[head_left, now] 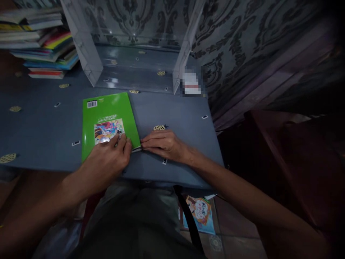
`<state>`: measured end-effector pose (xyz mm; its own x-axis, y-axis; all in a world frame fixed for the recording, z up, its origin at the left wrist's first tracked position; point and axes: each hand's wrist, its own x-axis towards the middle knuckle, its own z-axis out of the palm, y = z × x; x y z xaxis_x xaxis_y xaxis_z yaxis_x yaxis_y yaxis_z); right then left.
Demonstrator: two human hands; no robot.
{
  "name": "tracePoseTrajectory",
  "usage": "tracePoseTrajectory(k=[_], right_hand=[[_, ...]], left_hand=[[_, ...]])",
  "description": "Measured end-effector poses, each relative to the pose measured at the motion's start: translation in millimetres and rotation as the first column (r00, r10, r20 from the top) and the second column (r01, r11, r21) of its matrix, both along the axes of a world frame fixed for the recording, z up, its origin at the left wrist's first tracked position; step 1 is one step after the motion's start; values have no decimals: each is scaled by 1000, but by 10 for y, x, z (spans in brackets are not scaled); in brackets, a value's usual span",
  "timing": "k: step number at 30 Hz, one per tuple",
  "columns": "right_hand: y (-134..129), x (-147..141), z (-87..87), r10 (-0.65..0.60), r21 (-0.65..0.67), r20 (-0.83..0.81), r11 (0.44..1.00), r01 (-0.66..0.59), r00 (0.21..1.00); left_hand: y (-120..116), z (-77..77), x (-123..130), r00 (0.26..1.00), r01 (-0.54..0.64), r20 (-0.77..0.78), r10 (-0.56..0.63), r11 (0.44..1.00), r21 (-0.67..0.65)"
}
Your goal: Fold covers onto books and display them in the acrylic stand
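Dark top (134, 230) is closest to cam, on the near side of the green bk (107, 104), which lies flat, barcode (92, 104) up, on the tabletop (175, 111). L hand (109, 156) is on the bk's cover, fingers bent & close tog. over the printed pic (104, 128); thumb hidden, so can't tell if it also pinches the bk's near edge. R hand (164, 144) is at the bk's near R corner, fingers pressed tog., tips at the edge; pinch or just a push, can't tell. Clear rack (87, 54) stands beyond the bk; stack of books (51, 43) is beyond & to its L.

Step in hand looks like steadying the bk & working that corner. To do it well: L fingers press flat & light, just enough to stop a slide, w/o shoving the bk nearer the person. R thumb & fingers should take cover + pages tog., so nothing fans or creases. Glossy cover may slip, so even contact prob. beats a hard squeeze.
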<state>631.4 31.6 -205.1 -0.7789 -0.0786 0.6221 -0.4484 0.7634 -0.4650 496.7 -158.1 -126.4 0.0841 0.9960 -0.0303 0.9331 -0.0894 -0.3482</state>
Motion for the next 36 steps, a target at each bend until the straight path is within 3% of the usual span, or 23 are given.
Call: tracePoseTrajectory(k=[9,17,27,36], right_hand=[[-20,-1,47,-13,-57,-18,998,12,1000],[-19,-3,44,-7,-82,-11,997,6,1000],[-23,2,37,-7,-13,4,1000,7,1000],[-47,-12,76,-26,-50,-56,998,23,998]], left_hand=[[-23,-34,-17,1000,26,9,-26,999,28],[-41,-76,-25,993,-6,118,0,999,50],[-19,-33,-13,1000,29,6,-29,999,19],[-13,12,-12,999,34,30,-34,999,10]])
